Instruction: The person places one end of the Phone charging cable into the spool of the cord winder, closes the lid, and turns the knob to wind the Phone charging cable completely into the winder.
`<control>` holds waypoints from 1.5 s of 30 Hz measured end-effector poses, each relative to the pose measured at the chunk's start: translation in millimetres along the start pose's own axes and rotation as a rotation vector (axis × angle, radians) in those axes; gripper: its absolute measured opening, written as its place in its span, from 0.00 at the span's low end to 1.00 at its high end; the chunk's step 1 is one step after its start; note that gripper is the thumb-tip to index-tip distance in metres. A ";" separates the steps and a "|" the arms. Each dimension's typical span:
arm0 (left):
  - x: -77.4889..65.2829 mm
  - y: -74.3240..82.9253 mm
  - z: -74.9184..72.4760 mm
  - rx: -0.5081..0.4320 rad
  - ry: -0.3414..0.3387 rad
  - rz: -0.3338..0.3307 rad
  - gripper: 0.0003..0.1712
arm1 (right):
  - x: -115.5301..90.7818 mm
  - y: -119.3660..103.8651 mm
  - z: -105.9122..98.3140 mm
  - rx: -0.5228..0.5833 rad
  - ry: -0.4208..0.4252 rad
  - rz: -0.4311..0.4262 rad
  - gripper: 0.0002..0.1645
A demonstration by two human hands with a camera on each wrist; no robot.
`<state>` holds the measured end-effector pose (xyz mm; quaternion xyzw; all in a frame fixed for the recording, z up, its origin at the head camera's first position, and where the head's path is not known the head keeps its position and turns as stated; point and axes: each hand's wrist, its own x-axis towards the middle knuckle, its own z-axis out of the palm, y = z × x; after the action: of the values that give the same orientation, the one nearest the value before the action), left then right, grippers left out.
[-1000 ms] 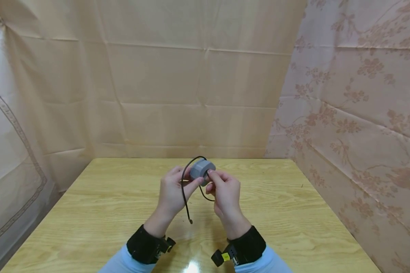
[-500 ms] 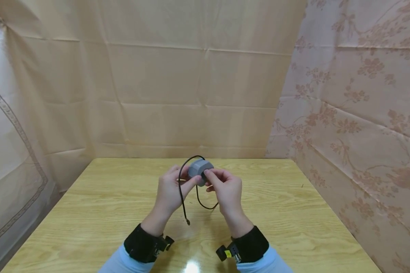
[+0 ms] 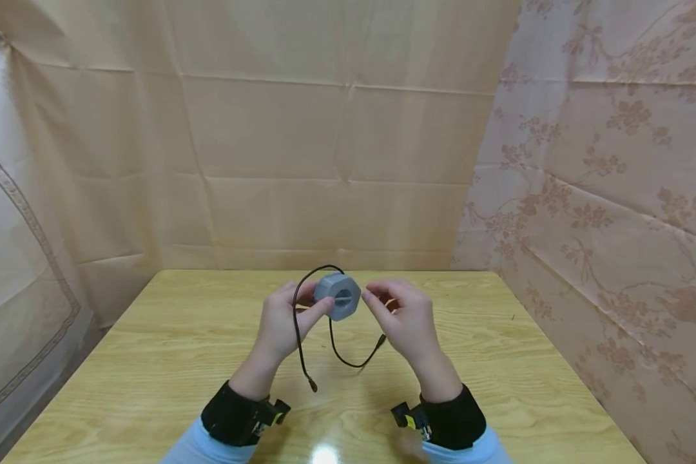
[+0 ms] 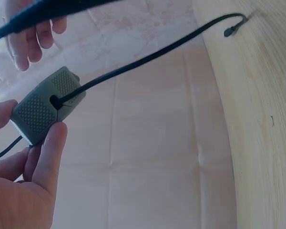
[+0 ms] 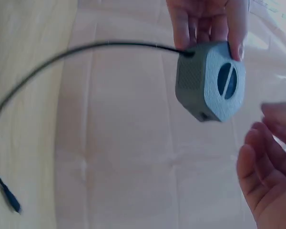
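Note:
A grey hexagonal cable winder (image 3: pixel 330 283) is held up above the table, gripped at its left side between thumb and fingers of my left hand (image 3: pixel 275 322). Its face shows a round recess with a bar (image 5: pixel 229 81) across it. Black cable (image 3: pixel 296 316) comes out on opposite sides, both ends dangling. One small plug (image 3: pixel 312 385) hangs toward me, the other plug (image 3: pixel 381 339) below my right hand (image 3: pixel 408 316). That hand is just right of the winder, fingers loosely bent, holding nothing; the right wrist view shows a gap between them. Ribbed sides appear in the left wrist view.
Underneath is a wooden table (image 3: pixel 475 361) with a bright light reflection near its front edge. A beige cloth (image 3: pixel 278 142) hangs behind it, and a floral cloth (image 3: pixel 615 180) at the right. Both wrists wear black straps (image 3: pixel 454 417) with small cameras.
My right thumb and fingers have come off the winder's face and moved right, uncovering the recess and bar. The winder has shifted slightly left and turned toward me; more right-hand cable and its plug show.

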<state>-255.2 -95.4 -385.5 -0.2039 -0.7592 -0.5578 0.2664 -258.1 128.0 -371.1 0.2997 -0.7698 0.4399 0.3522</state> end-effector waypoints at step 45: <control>-5.5 3.1 4.9 -0.048 -0.151 -0.149 0.12 | -16.4 -0.1 23.3 -0.425 -0.073 -0.306 0.09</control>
<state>-249.9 -89.9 -387.8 -0.1945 -0.7767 -0.5770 0.1612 -255.1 109.8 -392.7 0.3477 -0.8029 0.1987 0.4415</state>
